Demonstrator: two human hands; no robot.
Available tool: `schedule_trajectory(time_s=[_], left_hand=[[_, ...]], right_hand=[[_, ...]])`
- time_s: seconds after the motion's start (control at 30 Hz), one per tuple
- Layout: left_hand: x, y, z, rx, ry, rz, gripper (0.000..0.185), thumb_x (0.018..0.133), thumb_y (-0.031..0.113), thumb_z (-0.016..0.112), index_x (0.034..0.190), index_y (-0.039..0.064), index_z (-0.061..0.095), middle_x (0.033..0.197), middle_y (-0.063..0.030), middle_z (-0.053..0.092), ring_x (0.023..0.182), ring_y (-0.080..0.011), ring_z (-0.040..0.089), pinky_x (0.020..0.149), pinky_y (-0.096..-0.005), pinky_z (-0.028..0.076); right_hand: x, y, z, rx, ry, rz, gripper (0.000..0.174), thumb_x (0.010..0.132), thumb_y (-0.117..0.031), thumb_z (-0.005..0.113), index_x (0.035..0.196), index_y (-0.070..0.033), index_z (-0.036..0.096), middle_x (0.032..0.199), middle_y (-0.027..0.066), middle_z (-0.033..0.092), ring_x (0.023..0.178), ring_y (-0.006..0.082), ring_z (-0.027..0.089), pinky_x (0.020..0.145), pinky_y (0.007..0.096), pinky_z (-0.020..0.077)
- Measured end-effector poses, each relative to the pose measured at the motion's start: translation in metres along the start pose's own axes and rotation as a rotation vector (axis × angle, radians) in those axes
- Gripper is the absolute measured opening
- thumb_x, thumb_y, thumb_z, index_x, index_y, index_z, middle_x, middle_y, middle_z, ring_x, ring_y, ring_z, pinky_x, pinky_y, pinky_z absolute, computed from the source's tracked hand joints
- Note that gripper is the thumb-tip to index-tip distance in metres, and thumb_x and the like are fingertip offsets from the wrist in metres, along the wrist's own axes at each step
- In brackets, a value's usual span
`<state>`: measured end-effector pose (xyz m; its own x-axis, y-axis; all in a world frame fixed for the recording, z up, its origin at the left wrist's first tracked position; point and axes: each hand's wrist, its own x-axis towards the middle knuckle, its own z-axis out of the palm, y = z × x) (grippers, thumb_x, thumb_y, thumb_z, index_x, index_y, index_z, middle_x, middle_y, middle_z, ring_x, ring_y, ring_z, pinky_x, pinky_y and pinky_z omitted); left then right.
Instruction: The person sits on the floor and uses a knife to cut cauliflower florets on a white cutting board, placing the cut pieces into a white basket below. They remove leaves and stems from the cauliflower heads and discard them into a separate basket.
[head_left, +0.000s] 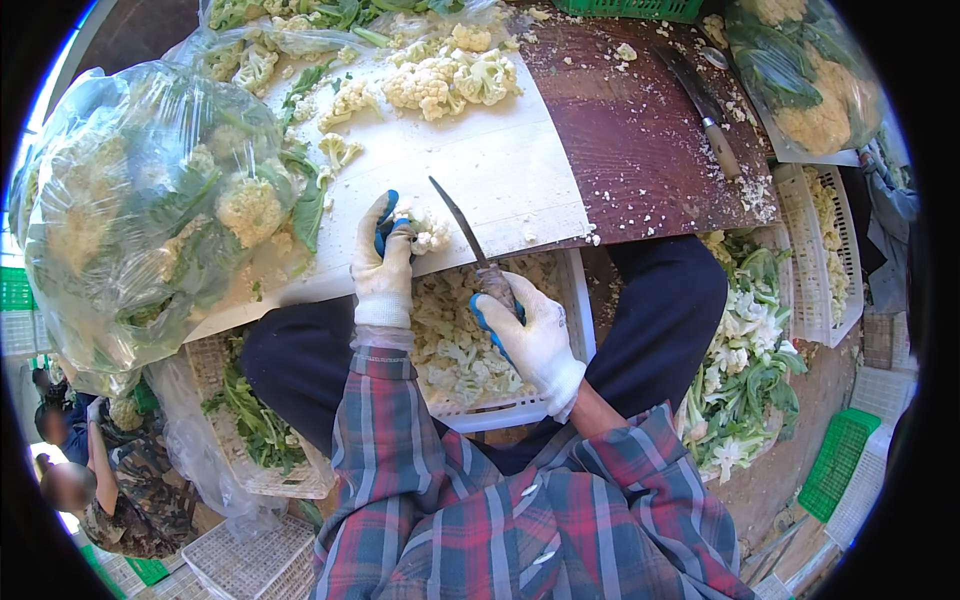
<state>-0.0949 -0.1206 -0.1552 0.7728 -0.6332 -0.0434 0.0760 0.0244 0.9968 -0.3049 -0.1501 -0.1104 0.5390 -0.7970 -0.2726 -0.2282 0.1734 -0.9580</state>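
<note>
My left hand (384, 259), in a white glove with blue fingertips, grips a small cauliflower floret (430, 231) above the near edge of a white board (450, 161). My right hand (529, 330), gloved the same way, holds a knife (466, 225) by its wrapped handle. The thin, curved blade points up and away, just right of the floret and apart from it. Below both hands, between my knees, a white plastic crate (589, 315) holds many cut florets (472, 360). Larger cauliflower pieces (450, 79) lie on the far part of the board.
A clear plastic bag of cauliflower heads (150, 210) bulges at the left. Another knife (705, 120) lies on the dark red tabletop (615, 150). Cauliflower leaves (742, 360) fill a container beside my right knee. Other people (127, 480) are at the lower left.
</note>
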Motion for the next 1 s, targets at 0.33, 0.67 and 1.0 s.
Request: schedule_trajectory(time_s=[0.33, 0.67, 1.0], left_hand=[[-0.001, 0.001, -0.005, 0.335, -0.062, 0.065, 0.049, 0.097, -0.003, 0.061, 0.146, 0.004, 0.058, 0.107, -0.0019, 0.066, 0.089, -0.0071, 0.060, 0.079, -0.0230, 0.053], [-0.020, 0.001, 0.007, 0.012, -0.014, -0.006, 0.047, 0.097, 0.000, 0.067, 0.143, 0.007, 0.060, 0.109, -0.0006, 0.066, 0.091, -0.0074, 0.061, 0.082, -0.0233, 0.054], [-0.018, -0.004, 0.012, -0.027, -0.039, -0.005, 0.050, 0.096, -0.004, 0.064, 0.146, 0.002, 0.058, 0.113, -0.0040, 0.066, 0.096, -0.0095, 0.062, 0.088, -0.0250, 0.054]], right_hand=[[-0.005, 0.004, 0.017, -0.018, -0.046, 0.055, 0.047, 0.098, -0.033, 0.074, 0.132, -0.001, 0.067, 0.112, 0.0191, 0.076, 0.105, 0.0284, 0.075, 0.091, 0.0373, 0.0561], [-0.007, 0.002, 0.010, -0.156, 0.025, -0.090, 0.048, 0.098, -0.034, 0.072, 0.134, -0.002, 0.065, 0.109, 0.0214, 0.075, 0.103, 0.0351, 0.074, 0.090, 0.0401, 0.0571], [0.005, -0.003, 0.003, -0.158, 0.011, -0.024, 0.046, 0.099, -0.034, 0.068, 0.129, 0.002, 0.065, 0.112, 0.0230, 0.074, 0.104, 0.0373, 0.073, 0.090, 0.0418, 0.0567]])
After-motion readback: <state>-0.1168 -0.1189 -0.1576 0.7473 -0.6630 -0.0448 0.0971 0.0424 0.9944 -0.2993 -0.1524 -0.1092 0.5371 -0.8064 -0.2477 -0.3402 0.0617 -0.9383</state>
